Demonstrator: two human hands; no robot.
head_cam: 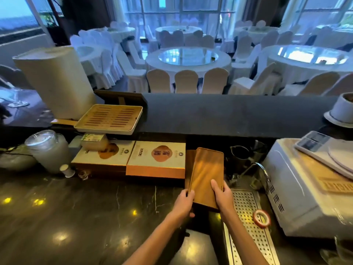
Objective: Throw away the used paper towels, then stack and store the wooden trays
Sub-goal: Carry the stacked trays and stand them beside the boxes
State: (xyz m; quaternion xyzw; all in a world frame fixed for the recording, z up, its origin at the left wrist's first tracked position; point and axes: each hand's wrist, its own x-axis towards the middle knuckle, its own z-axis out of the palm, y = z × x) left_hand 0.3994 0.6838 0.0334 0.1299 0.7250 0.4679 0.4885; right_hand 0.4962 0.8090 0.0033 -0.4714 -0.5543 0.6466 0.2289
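A stack of brown wooden trays (207,169) stands tilted on the dark counter, just right of two boxed sets. Both hands grip its near end. My left hand (184,204) holds the left edge and my right hand (222,197) holds the right side with the thumb on top. A second tray edge (189,165) shows behind the top one on the left. A slatted bamboo tray in a white base (109,118) rests on the raised bar ledge at left. No paper towels show.
Two cream and orange boxes (156,159) lie left of the trays. A perforated steel drain plate (248,217) with a tape roll (261,219) and a tap (262,173) sit to the right. A white machine (298,188) stands at far right, a glass jar (47,150) at left.
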